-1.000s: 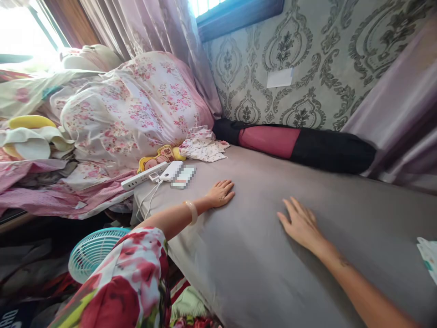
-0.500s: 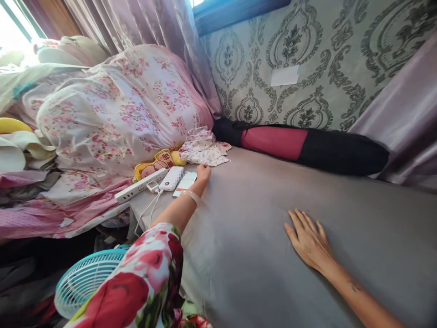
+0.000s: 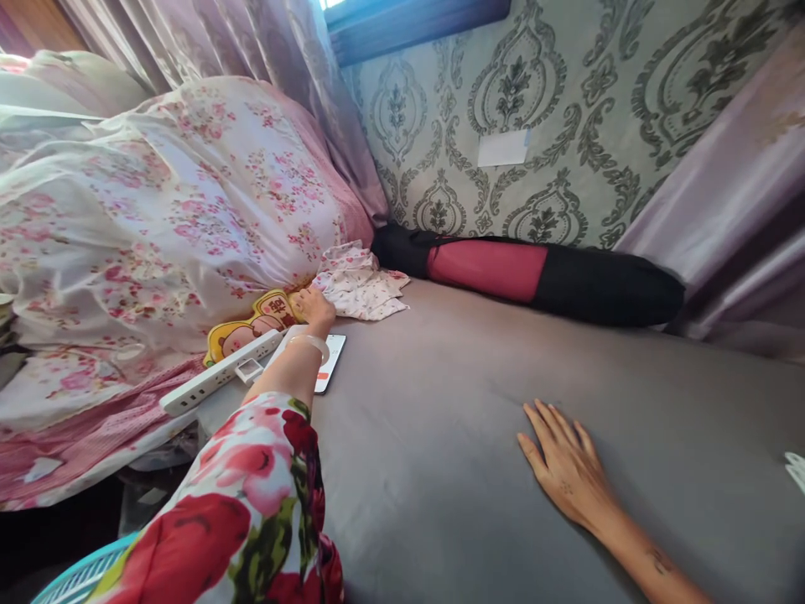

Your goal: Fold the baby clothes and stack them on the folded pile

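Note:
My left hand [image 3: 316,309] reaches over the far left of the grey bed surface, a clear bangle [image 3: 322,348] on its wrist. Its slightly bent, parted fingers are at the right end of a yellow cartoon-shaped cushion [image 3: 242,331]; no firm hold shows. Just right of those fingertips lies a crumpled white printed cloth [image 3: 368,289]. Below the wrist, my forearm partly covers a phone [image 3: 331,356] with a lit screen and a white device beside it. My right hand [image 3: 566,466] rests flat on the grey sheet [image 3: 440,453], fingers spread and holding nothing.
A white power strip [image 3: 217,377] with a plug [image 3: 250,369] lies along the left edge. Behind it rises a large floral-covered heap [image 3: 207,193]. A black and red bolster [image 3: 490,270] lies against the patterned wall. A blue fan [image 3: 81,575] stands low at left.
My left hand has moved left from beside the phone and cloth to the yellow cushion, its closed fingers now parted. My right hand stays flat on the sheet. The view has turned rightward.

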A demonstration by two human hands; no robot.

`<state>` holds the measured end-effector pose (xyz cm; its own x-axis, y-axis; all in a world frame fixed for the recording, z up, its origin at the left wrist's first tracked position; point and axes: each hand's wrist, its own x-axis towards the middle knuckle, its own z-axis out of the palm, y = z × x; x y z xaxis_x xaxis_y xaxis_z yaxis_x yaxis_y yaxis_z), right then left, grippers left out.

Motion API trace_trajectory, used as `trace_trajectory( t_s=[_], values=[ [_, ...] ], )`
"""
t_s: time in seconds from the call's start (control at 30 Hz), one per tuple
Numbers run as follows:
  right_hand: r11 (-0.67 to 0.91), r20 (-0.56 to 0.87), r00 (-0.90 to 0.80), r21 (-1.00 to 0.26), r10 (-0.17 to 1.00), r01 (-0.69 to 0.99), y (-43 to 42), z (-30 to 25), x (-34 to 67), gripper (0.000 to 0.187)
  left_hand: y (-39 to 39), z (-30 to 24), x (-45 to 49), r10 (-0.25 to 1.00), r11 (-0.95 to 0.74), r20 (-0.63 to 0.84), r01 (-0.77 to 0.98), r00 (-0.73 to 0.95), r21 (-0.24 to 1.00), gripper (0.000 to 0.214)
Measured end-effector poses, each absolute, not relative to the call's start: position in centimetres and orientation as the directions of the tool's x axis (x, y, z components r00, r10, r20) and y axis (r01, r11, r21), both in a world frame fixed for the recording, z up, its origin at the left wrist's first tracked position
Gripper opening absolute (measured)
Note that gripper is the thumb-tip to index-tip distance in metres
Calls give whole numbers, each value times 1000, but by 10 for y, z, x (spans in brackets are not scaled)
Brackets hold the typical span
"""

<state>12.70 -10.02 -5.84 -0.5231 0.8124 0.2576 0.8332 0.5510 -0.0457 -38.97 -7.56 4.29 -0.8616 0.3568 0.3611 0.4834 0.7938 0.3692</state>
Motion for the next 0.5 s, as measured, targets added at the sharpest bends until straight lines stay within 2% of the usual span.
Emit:
trace_trajectory(
  t_s=[0.13,0.27,0.33,0.4,0.43,0.5],
  values=[
    [546,238,-520,-55,820,836,-102,-57,127,64,-73,39,-396,440,776,372,554,-817,300,41],
    [540,235,-514,-56,825,840,-102,-56,128,63,-72,42,-392,554,685,431,685,-712,251,35],
    [540,232,-514,-61,826,840,-102,-55,127,63,-69,46,-384,574,632,477,730,-665,258,31],
    [538,225,-513,-70,829,840,-101,-54,126,62,-63,53,-371,544,566,535,753,-647,335,23],
    [537,220,-511,-78,831,840,-101,-53,125,62,-59,57,-363,511,514,560,754,-653,410,19],
    [535,209,-509,-99,835,839,-102,-50,123,61,-48,64,-343,456,309,548,702,-702,642,9]
  ],
)
